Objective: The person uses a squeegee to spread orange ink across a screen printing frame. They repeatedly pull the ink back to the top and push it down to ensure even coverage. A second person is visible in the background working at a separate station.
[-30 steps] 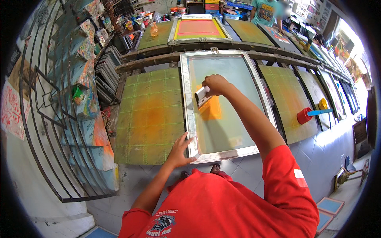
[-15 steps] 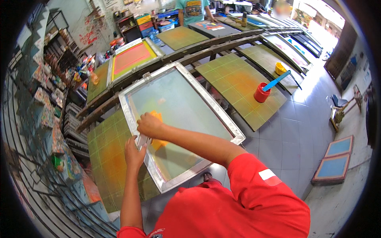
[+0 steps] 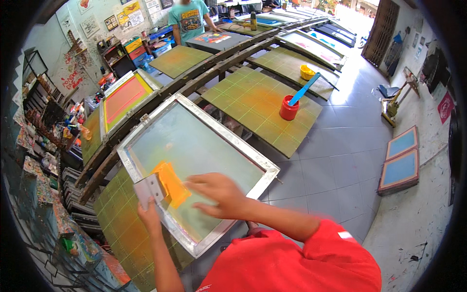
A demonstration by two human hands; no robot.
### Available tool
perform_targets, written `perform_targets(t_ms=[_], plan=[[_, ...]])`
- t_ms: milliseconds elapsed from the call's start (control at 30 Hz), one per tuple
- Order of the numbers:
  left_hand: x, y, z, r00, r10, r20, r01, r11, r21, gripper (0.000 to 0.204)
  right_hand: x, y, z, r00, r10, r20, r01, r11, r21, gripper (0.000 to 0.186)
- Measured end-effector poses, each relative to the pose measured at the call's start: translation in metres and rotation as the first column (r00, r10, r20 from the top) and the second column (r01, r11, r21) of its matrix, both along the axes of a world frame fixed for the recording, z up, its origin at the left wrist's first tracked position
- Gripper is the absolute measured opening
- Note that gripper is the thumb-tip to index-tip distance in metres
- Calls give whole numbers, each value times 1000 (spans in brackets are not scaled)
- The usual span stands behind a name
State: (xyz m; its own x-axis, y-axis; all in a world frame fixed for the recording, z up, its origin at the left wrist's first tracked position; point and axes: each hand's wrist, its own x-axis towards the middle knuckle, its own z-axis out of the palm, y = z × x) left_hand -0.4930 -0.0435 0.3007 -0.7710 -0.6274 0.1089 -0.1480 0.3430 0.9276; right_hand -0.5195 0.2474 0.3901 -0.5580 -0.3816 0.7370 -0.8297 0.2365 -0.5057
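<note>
- Scuffed, dull metal along the screen frame (image 3: 270, 170)
- Smooth on the pale scraper (image 3: 142, 191), material unclear
- Glossy plastic in the red tub (image 3: 289, 111)
- Matt cloth on the red shirt (image 3: 301, 263)
- Smooth, shiny on the tiled floor (image 3: 331, 170)

- Strong daylight enters through the wide open doorway (image 3: 359, 13) beyond the far end of the shiny grey tiled floor (image 3: 335, 163), burning out to white.
- Glare streaks that floor's far part, softening toward its near edge.
- Shadow darkens the olive, green-gridded flat table (image 3: 125, 219) along its edge beside the silver-white rectangular frame (image 3: 233, 146).
- Motion smears the bare right grip (image 3: 220, 195).
- Fisheye distortion bends straight lines; black vignetting fills the picture's corners.
</note>
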Motion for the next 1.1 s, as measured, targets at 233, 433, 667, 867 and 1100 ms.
perform_targets(t_ms=[233,433,667,867,1100], plan=[[0,-18,-15,957,69,-282,105,823,558,44,-87,306,-87,569,-711,412,812,565,-146,30],[-2,-32,-26,942,187,-279,13,810,586,40,-235,529,-145,274,-892,359,936,333,113,46],[-7,0,-16,921,365,-136,-212,763,611,39,-336,614,-148,141,-963,231,813,246,528,63],[-3,24,-14,908,399,-129,-261,778,571,40,-386,642,-151,133,-987,93,732,161,662,68],[-3,44,-7,875,464,-140,-306,752,584,43,-404,662,-159,201,-968,149,652,246,718,61]])
